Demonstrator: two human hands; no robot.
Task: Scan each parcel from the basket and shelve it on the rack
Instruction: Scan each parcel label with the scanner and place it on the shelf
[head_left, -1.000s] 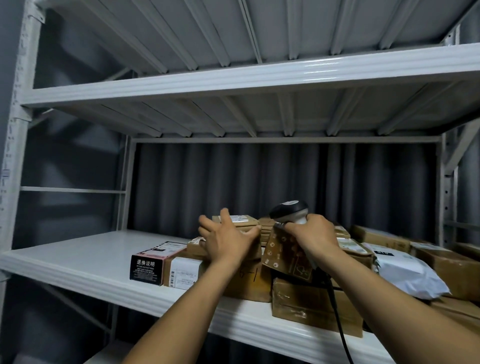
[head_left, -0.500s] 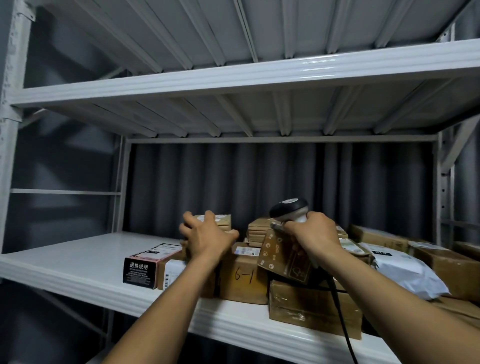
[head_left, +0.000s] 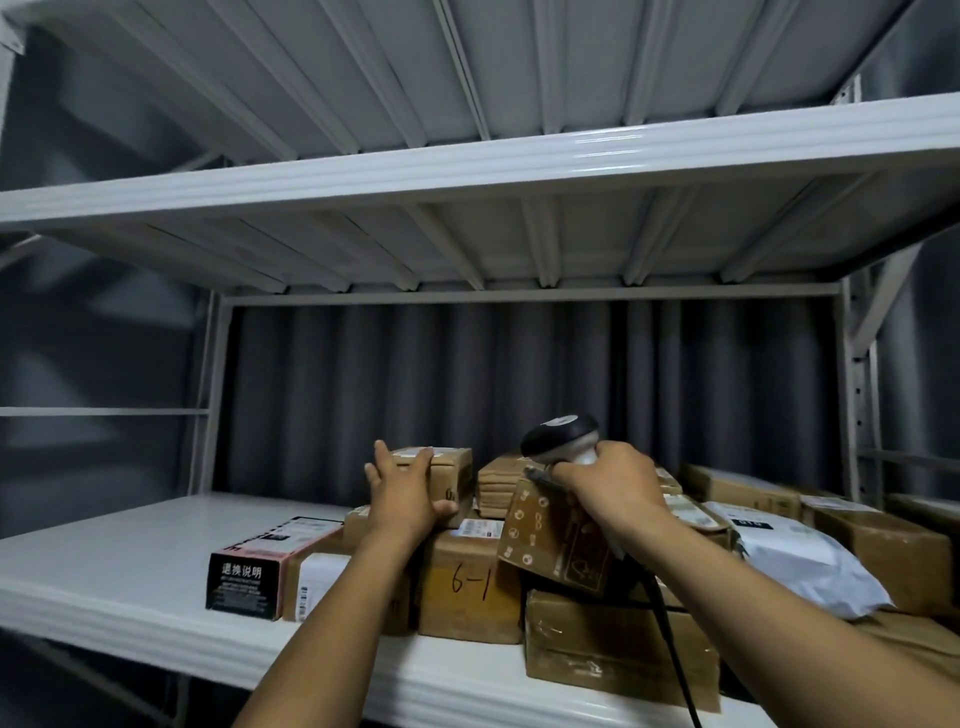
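My left hand (head_left: 408, 493) grips a small brown cardboard parcel (head_left: 448, 470) with a white label, holding it on top of the stacked boxes on the white rack shelf (head_left: 104, 566). My right hand (head_left: 610, 486) holds a black-and-white barcode scanner (head_left: 561, 441) together with a brown box printed with white icons (head_left: 550, 540); the scanner's black cable hangs down past my forearm. Below stands a box marked "6-1" (head_left: 467, 587).
More cardboard boxes (head_left: 618, 660) and a white poly mailer (head_left: 800, 566) fill the shelf's right half. A black-and-pink box (head_left: 254, 566) lies at the pile's left end. Bare shelf extends to the left. An upper shelf (head_left: 467, 171) hangs overhead. The basket is out of view.
My left hand carried the small parcel leftward, then set it higher on the stack, slightly further back. My right hand with the scanner and box stayed about where it was.
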